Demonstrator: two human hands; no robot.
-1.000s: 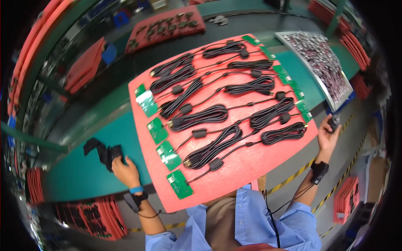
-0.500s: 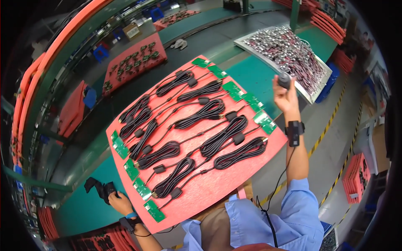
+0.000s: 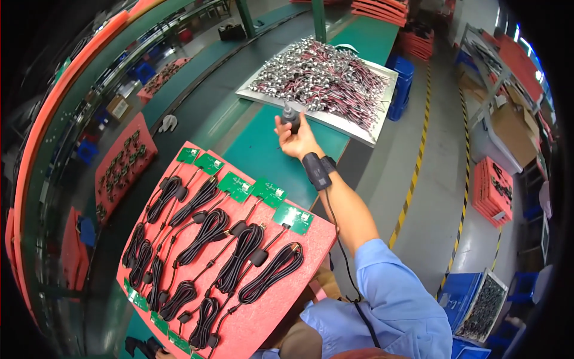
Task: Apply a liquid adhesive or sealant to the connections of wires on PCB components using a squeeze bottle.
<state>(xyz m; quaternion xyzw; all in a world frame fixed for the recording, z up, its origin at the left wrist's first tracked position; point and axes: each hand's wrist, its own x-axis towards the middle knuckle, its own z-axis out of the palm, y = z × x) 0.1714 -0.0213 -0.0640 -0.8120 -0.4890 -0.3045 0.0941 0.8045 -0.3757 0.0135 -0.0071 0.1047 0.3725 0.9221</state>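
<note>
My right hand (image 3: 299, 140), stretched out near the tray's front edge, has its fingers wrapped round a small dark-grey bottle-shaped thing (image 3: 289, 115) with a narrow tip pointing up. Only a sliver of my left hand (image 3: 162, 354) shows at the lower edge, beside a black crumpled item (image 3: 139, 347); its fingers are mostly hidden by the pink foam board (image 3: 263, 317). On that board lie several bundled black cables (image 3: 206, 233), joined to green circuit boards (image 3: 293, 218) along two of its edges. Some boards stick out past the foam.
Beyond my right hand, a white-rimmed tray (image 3: 344, 122) is heaped with red-wired silvery parts (image 3: 323, 78). It rests on the green bench (image 3: 269, 146). At left a conveyor carries a pink board (image 3: 125, 161) with small parts. Stacked pink boards (image 3: 491, 191) stand at right.
The view has swung right, so the foam board now sits lower left and the tray nearer the middle. My right hand still grips the grey thing; my left has nearly left the view.
</note>
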